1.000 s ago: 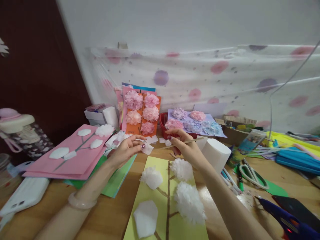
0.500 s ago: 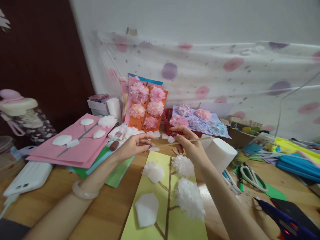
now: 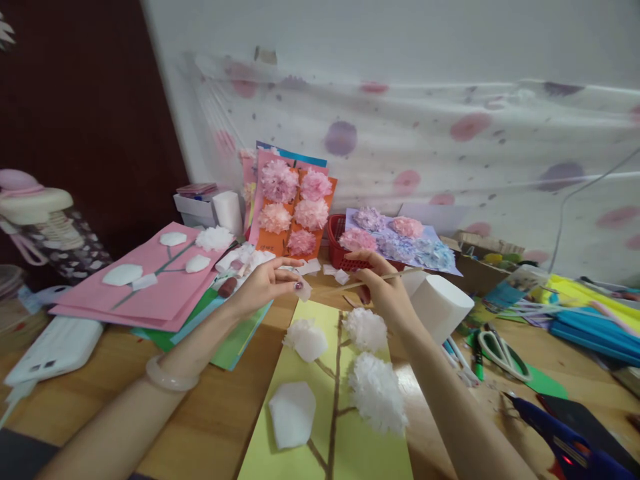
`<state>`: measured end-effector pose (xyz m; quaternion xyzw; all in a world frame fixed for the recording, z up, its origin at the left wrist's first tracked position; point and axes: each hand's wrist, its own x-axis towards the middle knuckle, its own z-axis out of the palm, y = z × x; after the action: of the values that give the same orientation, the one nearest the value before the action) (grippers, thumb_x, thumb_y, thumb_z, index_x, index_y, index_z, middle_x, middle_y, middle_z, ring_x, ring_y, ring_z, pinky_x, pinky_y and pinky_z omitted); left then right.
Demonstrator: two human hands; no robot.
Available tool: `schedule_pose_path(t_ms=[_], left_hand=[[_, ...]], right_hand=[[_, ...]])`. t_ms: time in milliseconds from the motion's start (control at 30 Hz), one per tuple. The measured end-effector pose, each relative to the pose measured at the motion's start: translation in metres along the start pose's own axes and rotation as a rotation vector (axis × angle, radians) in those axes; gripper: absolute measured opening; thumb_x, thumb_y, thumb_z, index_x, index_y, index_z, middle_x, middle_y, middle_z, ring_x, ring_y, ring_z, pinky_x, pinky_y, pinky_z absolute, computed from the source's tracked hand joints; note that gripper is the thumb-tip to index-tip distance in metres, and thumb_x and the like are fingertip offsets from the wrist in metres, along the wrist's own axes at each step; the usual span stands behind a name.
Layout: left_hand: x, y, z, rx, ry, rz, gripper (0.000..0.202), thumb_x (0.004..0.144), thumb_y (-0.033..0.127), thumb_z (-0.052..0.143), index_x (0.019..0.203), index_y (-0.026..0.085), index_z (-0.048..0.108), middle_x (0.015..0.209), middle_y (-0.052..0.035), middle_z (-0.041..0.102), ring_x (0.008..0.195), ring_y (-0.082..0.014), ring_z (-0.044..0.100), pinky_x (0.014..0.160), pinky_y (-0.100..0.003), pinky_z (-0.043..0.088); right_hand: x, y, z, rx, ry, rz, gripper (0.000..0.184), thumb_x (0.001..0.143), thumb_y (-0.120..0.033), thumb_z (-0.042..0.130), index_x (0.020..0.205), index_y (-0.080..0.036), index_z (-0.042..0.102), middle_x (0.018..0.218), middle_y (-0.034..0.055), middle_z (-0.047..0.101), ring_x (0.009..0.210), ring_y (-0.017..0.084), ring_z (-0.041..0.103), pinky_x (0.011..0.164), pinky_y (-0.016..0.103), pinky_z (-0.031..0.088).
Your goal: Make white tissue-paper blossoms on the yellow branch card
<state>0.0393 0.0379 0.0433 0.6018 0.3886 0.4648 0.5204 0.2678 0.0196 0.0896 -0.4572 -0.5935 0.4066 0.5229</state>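
While fingertips of the left hand (image 3: 265,283) pinch a small white tissue piece (image 3: 303,291), the right hand (image 3: 383,288) grips a thin wooden stick (image 3: 336,288) pointing at it, both above the yellow-green card (image 3: 360,447). A slack pinch could drop the tissue piece onto the white paper flowers (image 3: 377,393). A white roll (image 3: 443,307) crowds the right wrist; bare tabletop (image 3: 225,413) lies open beside the left forearm.

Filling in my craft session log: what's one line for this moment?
left hand: pinches white paper piece | right hand: holds thin stick | below: yellow card with white flowers
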Motion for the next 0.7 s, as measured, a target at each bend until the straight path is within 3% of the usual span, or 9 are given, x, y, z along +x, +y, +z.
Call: schedule_pose_path(t_ms=[100,300,533,700], left_hand=[[0.0004,-0.0007,0.0027,0.028,0.027,-0.017,0.055,0.068,0.027,0.079,0.118,0.016,0.059,0.091,-0.0063,0.077,0.094,-0.0232,0.072,0.089,-0.036,0.049],[-0.0013,0.0021,0.0073,0.029,-0.033,-0.046,0.053,0.067,0.027,0.078,0.115,0.015,0.059,0.091,-0.0069,0.077,0.095,-0.0229,0.072,0.091,-0.036,0.049],[-0.004,0.0025,0.0086,0.034,-0.095,-0.042,0.047,0.076,0.031,0.073,0.118,0.015,0.059,0.091,-0.0056,0.076,0.092,-0.0203,0.07,0.086,-0.033,0.048],[-0.0027,-0.0012,0.0063,-0.005,-0.1,-0.037,0.051,0.072,0.026,0.077,0.118,0.014,0.058,0.094,-0.0072,0.076,0.095,-0.0212,0.069,0.088,-0.034,0.048]], right_hand=[[-0.0031,-0.0006,0.0038,0.024,-0.055,0.032,0.029,0.073,-0.026,0.055,0.099,-0.019,0.063,0.043,-0.0098,0.041,0.04,0.009,0.035,0.043,0.021,0.026],[-0.0037,-0.0008,0.0016,0.05,-0.012,-0.009,0.026,0.072,-0.024,0.057,0.097,-0.019,0.064,0.055,-0.0071,0.051,0.042,0.006,0.035,0.044,0.021,0.026],[-0.0035,-0.0003,0.0017,0.032,-0.012,-0.02,0.025,0.076,-0.026,0.056,0.098,-0.02,0.063,0.046,-0.0094,0.041,0.043,0.009,0.035,0.045,0.021,0.026],[-0.0006,-0.0021,-0.001,0.043,0.0,-0.034,0.024,0.072,-0.026,0.056,0.095,-0.02,0.063,0.054,-0.0078,0.048,0.042,0.008,0.035,0.044,0.022,0.027]])
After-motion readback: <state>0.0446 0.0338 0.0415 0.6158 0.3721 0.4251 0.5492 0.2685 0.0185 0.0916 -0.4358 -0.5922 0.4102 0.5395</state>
